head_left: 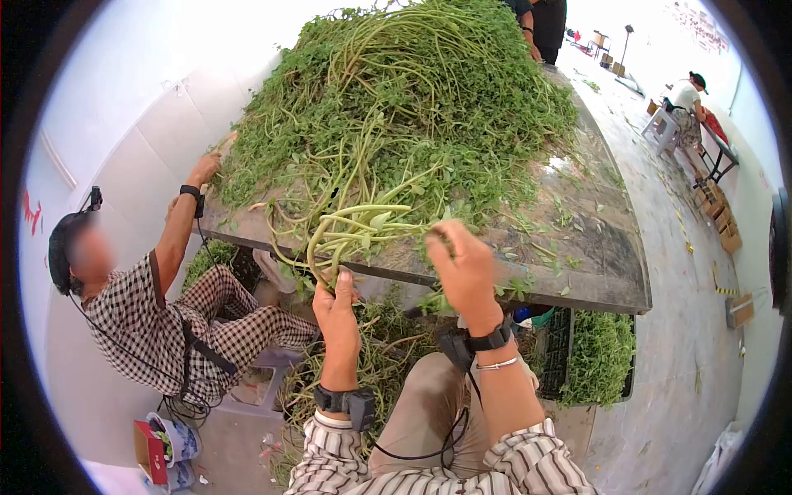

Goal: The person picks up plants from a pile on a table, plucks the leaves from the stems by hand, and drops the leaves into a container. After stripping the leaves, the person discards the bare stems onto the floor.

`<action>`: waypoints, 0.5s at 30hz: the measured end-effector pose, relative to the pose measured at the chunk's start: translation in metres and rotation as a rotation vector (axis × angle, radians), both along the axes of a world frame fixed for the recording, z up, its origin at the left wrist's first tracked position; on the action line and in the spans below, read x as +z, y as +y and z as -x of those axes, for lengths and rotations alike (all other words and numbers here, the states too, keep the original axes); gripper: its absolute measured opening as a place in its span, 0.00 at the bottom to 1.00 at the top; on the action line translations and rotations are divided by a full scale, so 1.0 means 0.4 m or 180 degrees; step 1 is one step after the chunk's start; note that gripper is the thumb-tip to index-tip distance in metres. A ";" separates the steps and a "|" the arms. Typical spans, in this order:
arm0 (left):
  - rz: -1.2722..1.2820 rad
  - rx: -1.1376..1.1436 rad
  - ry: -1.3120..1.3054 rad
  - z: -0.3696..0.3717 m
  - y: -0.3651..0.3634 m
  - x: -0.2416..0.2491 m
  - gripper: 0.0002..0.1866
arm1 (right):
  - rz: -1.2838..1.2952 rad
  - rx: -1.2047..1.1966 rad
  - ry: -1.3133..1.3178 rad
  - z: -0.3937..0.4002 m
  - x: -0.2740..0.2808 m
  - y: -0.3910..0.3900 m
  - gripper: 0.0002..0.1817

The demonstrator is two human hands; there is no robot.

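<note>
My left hand (pixel 336 309) is closed around the lower ends of a bunch of long green plant stems (pixel 363 219), at the front edge of the table. The stems bend upward and spread right across the tabletop. My right hand (pixel 464 268) has its fingers curled together at the right end of these stems, and a stem runs up to its fingertips. The exact grip there is partly hidden and slightly blurred. Beyond both hands rises a large heap of leafy green stalks (pixel 412 99).
The dark wooden table (pixel 594 264) carries scattered leaves. Below it stand a black crate (pixel 563 355) of greens and a litter of stems (pixel 388 330) near my legs. A co-worker (pixel 165 313) sits at left, one hand at the heap. Another person (pixel 686 107) sits far right.
</note>
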State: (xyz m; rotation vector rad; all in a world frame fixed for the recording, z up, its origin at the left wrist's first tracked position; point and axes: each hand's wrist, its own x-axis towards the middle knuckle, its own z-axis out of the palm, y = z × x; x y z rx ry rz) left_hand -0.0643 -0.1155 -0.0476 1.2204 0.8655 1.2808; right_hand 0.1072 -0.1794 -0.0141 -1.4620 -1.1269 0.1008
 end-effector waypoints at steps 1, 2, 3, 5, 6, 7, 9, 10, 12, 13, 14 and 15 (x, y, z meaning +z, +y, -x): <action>0.0014 0.0029 -0.0010 -0.003 -0.005 0.007 0.17 | -0.0001 -0.0003 0.0004 0.008 -0.005 0.009 0.10; 0.0027 0.0058 -0.0020 -0.005 -0.007 0.011 0.17 | -0.0223 -0.0007 -0.0331 0.015 -0.013 0.020 0.12; 0.0024 0.0058 -0.0017 -0.003 -0.008 0.010 0.17 | -0.0449 -0.0010 -0.0667 0.021 -0.018 0.025 0.14; -0.0021 0.0041 -0.0060 0.001 -0.008 0.005 0.16 | -0.0359 -0.0030 -0.0732 0.026 -0.023 0.029 0.16; -0.0022 0.0038 -0.0055 0.002 -0.012 0.007 0.16 | -0.0268 -0.0046 -0.0797 0.028 -0.025 0.030 0.18; -0.0006 0.0044 -0.0012 0.004 -0.018 0.013 0.15 | -0.0270 -0.0048 -0.0794 0.031 -0.026 0.032 0.18; 0.0007 0.0051 0.0033 0.005 -0.022 0.017 0.14 | -0.0051 -0.0130 -0.0681 0.035 -0.030 0.035 0.18; -0.0048 -0.0008 0.0005 0.005 -0.023 0.018 0.14 | -0.0052 -0.0129 -0.0680 0.034 -0.036 0.038 0.18; -0.0105 -0.0071 -0.0026 0.007 -0.024 0.019 0.14 | -0.0106 -0.0309 -0.0786 0.032 -0.047 0.046 0.17; -0.0128 -0.0093 0.0008 0.009 -0.025 0.021 0.14 | -0.0105 -0.0313 -0.0786 0.029 -0.051 0.047 0.17; -0.0152 -0.0121 0.0044 0.010 -0.026 0.023 0.14 | -0.0076 -0.0265 -0.0818 0.026 -0.048 0.046 0.16; -0.0151 -0.0133 0.0046 0.012 -0.024 0.024 0.14 | -0.0047 -0.0220 -0.0848 0.022 -0.046 0.045 0.15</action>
